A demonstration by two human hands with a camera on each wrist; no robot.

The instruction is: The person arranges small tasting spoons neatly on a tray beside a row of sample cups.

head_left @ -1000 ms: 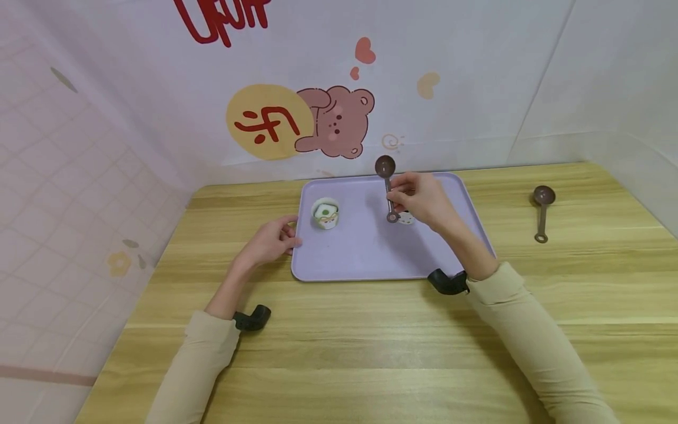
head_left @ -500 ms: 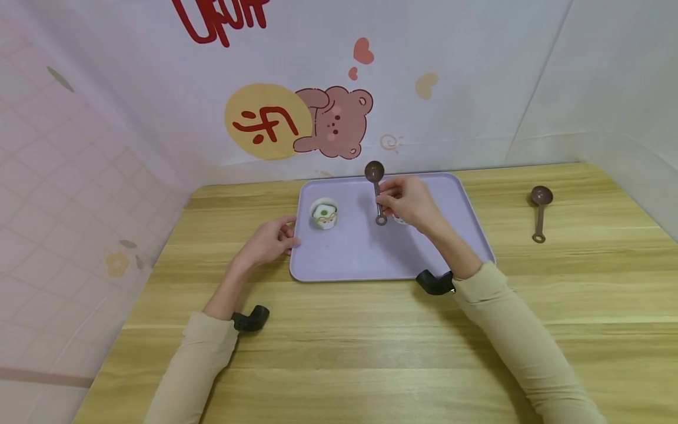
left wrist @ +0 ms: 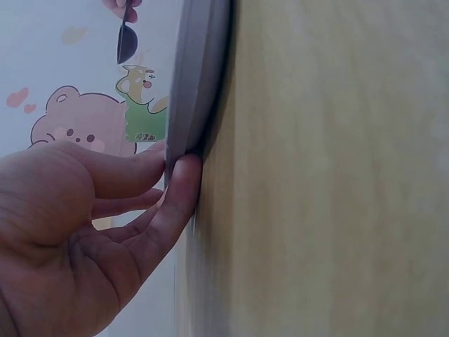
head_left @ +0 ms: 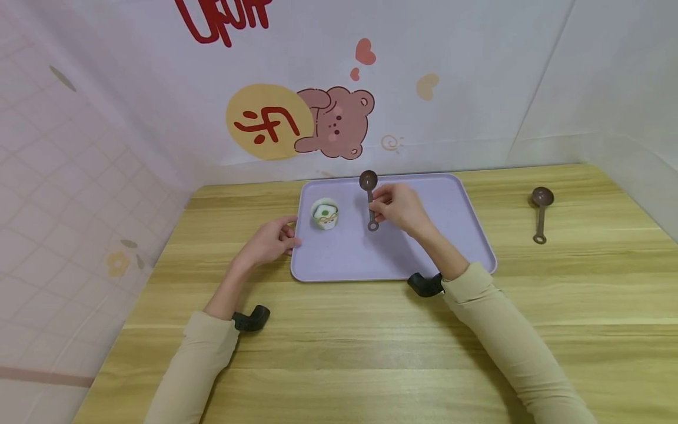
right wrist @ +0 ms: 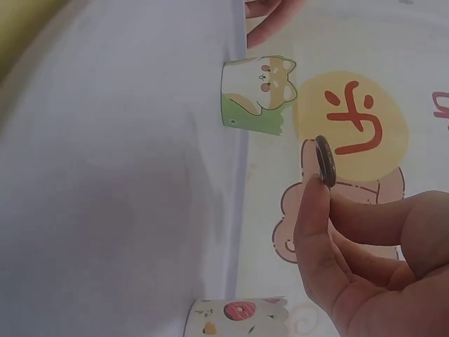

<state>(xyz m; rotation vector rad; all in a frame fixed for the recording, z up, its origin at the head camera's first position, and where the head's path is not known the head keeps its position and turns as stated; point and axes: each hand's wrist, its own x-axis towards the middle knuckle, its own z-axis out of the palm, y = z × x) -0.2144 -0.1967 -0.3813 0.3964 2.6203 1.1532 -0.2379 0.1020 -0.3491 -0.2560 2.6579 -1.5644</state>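
Note:
A brown measuring spoon is in my right hand, which pinches its handle above the lavender tray. The spoon's bowl points toward the wall. At the tray's left edge, my left hand grips the rim; the left wrist view shows the thumb on top and a finger beneath it. On the tray's left part stands a small paper baking cup with a dog print and something white and green inside. A second baking cup, printed with a doughnut, shows in the right wrist view; my right hand hides it in the head view.
Another brown measuring spoon lies on the wooden table to the right of the tray. Behind the table rises a white wall covering with a bear and hearts printed on it.
My right hand has moved left with the measuring spoon, and slightly toward me, away from above the second cup's spot. The left hand has stayed at the tray's rim.

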